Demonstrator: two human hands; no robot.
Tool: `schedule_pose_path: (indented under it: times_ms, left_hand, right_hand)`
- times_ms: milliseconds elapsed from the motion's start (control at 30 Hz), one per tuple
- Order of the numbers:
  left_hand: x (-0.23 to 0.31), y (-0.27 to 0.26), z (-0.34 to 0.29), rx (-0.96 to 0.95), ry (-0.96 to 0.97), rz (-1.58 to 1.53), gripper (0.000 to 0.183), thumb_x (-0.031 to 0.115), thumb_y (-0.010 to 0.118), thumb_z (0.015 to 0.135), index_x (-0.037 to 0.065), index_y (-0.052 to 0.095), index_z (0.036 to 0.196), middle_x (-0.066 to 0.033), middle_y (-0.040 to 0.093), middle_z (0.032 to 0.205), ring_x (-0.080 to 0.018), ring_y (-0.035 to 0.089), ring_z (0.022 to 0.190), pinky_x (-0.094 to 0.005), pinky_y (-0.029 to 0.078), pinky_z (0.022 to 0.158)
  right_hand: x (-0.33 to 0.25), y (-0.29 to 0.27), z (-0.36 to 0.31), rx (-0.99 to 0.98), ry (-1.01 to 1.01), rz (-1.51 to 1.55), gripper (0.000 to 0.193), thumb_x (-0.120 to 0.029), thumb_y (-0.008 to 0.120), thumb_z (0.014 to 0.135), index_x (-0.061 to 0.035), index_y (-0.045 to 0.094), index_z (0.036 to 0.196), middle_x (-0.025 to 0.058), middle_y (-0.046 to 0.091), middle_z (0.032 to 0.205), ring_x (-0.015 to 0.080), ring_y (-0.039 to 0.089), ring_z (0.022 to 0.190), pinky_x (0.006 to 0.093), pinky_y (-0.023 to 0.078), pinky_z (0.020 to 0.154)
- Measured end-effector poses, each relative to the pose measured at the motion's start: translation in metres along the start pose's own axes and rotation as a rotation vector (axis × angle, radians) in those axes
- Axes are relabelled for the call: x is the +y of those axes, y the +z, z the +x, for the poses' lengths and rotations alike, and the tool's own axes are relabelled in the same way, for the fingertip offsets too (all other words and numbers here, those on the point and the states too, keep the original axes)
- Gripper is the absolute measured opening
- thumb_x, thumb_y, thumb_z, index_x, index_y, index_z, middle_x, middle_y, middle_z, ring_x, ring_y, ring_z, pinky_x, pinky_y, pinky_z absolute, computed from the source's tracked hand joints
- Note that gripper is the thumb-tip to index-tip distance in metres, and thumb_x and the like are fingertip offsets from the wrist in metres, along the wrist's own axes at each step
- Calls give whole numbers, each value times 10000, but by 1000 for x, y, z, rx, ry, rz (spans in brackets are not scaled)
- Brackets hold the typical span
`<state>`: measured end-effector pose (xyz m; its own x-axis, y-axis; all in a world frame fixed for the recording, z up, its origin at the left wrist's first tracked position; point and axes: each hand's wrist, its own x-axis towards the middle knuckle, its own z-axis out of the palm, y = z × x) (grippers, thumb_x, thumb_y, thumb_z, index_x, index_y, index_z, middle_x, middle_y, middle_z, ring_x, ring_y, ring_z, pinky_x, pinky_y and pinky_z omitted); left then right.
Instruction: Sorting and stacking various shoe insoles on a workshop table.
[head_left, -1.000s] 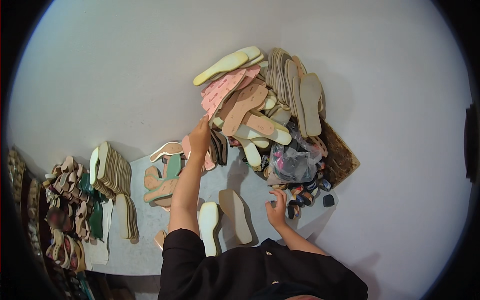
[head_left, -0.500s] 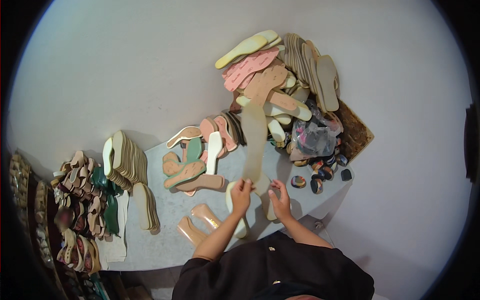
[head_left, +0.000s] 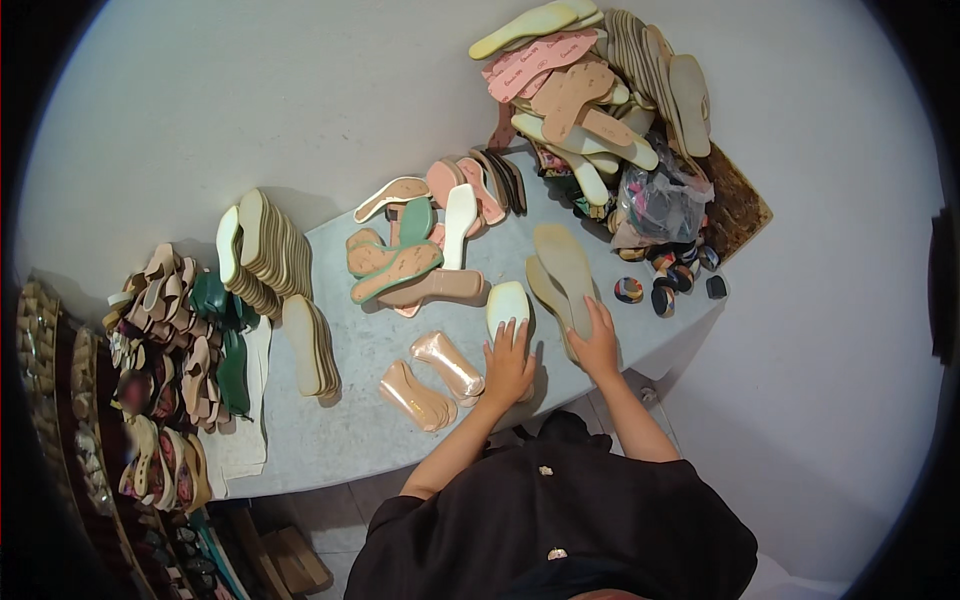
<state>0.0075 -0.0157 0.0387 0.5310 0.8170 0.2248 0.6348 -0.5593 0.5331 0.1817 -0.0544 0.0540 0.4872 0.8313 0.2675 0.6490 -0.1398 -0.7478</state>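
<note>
My left hand (head_left: pixel 510 362) lies with fingers spread on a pale cream shoe sole (head_left: pixel 508 303) near the table's front edge. Just right of it, two beige soles overlap: a lower sole (head_left: pixel 541 290) and an upper sole (head_left: pixel 566 262). Stretched out along the upper one's near end, my right hand (head_left: pixel 597 345) touches it without wrapping round it. To the left of my left hand lie two small stacks of shiny tan insole pieces, a nearer stack (head_left: pixel 415 398) and a farther stack (head_left: pixel 447 362).
Mixed pink, green and tan insoles (head_left: pixel 400 272) cover the table's middle. Stacked beige soles (head_left: pixel 270 240) stand farther left, beside piled sandal uppers (head_left: pixel 165 320). A large heap of soles (head_left: pixel 570 95), a plastic bag (head_left: pixel 660 200) and dark, multicoloured heel pieces (head_left: pixel 664 295) crowd the right end.
The blurred beige sole from between my hands now rests overlapping the other beige sole. My left hand has moved onto the cream sole, fingers spread. The whole view has shifted.
</note>
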Motion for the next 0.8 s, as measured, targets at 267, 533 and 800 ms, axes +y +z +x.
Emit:
schedule_pose_path:
  times_ms: [267,533,800]
  left_hand:
    - [-24,23,-18,-128,-20,121,621,257,505,811,80,284,1365,-192,249,1412,-354,234,1309,-597,251,974]
    - [-26,25,-19,-74,-9,142,621,247,509,788,75,312,1352,-190,276,1402,-349,268,1294,-595,280,953]
    - [-13,9,-4,-118,-54,149,608,316,540,783,82,362,1315,-180,331,1361,-339,303,1268,-618,243,957]
  right_hand:
    - [23,8,-25,-74,-2,-148,557,-182,682,681,-84,495,1197,185,476,1211,348,456,1117,419,349,950]
    - [21,10,-25,-95,10,-132,575,-211,694,678,-109,489,1205,185,461,1235,353,440,1146,499,306,977]
    - [19,9,-25,-107,-13,-308,606,-219,685,658,-94,466,1208,165,467,1212,338,450,1122,464,329,943]
